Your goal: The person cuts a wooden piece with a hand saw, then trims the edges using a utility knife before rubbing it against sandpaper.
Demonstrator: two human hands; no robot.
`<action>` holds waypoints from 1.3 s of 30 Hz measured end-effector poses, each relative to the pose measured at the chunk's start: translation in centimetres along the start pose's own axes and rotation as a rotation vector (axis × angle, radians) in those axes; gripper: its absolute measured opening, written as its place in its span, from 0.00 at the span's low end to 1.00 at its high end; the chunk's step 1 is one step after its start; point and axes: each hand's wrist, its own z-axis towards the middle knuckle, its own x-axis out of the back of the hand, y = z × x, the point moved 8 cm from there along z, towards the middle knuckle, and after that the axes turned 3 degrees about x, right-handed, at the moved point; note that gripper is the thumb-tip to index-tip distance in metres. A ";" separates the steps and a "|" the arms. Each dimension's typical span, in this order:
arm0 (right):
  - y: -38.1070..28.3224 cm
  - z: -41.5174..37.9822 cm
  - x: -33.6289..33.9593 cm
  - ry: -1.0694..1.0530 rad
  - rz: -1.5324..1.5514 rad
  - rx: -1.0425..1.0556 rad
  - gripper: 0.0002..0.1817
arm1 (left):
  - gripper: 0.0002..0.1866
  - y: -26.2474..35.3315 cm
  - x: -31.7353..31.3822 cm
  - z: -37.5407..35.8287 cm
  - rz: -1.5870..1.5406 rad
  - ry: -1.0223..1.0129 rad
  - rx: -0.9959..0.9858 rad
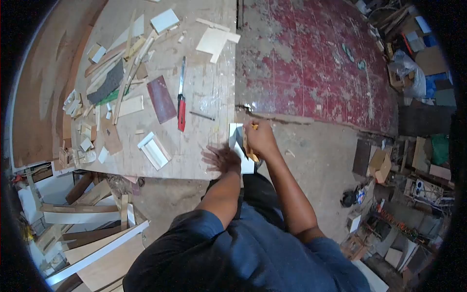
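Note:
My left hand (pixel 221 159) lies flat with fingers spread, at the table edge and against a white board (pixel 247 166). The board juts past the right side of the table. My right hand (pixel 261 139) is wrapped around the yellow-orange handle of what looks like a hand saw (pixel 252 155), held over the board. A grey, blade-like surface shows beside that handle, but most of the tool is hidden by my hand. To the left, a red-handled tool with a long thin blade (pixel 181 114) rests on the table, near a slim dark rod (pixel 202 116).
On the wooden table (pixel 194 151) lie a dark red panel (pixel 161 99), a small white-edged wood piece (pixel 154 151), a pale plywood offcut (pixel 216 41) and several scraps. Boards (pixel 97 253) are piled below left. Clutter lines the right wall; sandals (pixel 361 64) lie on the red floor.

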 end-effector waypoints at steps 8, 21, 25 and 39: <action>-2.0 -0.6 0.2 -0.022 -0.083 0.114 0.15 | 0.45 -0.6 -2.6 0.2 0.251 0.119 -0.230; 4.2 -8.9 -3.4 -0.118 0.662 -0.148 0.11 | 0.45 -0.1 0.1 0.0 0.042 -0.019 0.001; 4.1 -9.3 -3.2 -0.047 0.507 -0.145 0.09 | 0.43 -0.6 -0.6 0.1 -0.007 0.122 -0.011; 1.7 -8.0 -3.5 -0.026 0.444 -0.322 0.17 | 0.46 -1.4 2.2 0.4 -0.003 0.020 -0.670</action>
